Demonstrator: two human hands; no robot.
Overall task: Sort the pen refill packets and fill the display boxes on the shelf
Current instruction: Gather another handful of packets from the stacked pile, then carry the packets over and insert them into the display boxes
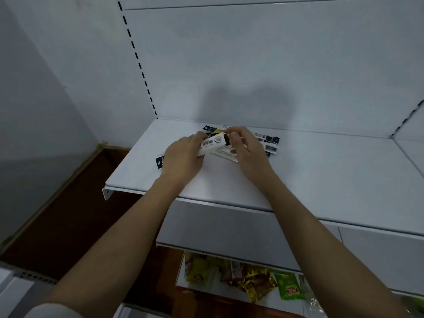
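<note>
Am watching left hand gripping white display box, right hand pinching its end; light, crushable card, judging sides best hold

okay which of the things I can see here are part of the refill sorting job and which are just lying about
Job: white display box held by left hand and right hand; refill packets on the shelf.

Lying about: snack packets on the lower shelf; brown floor.
</note>
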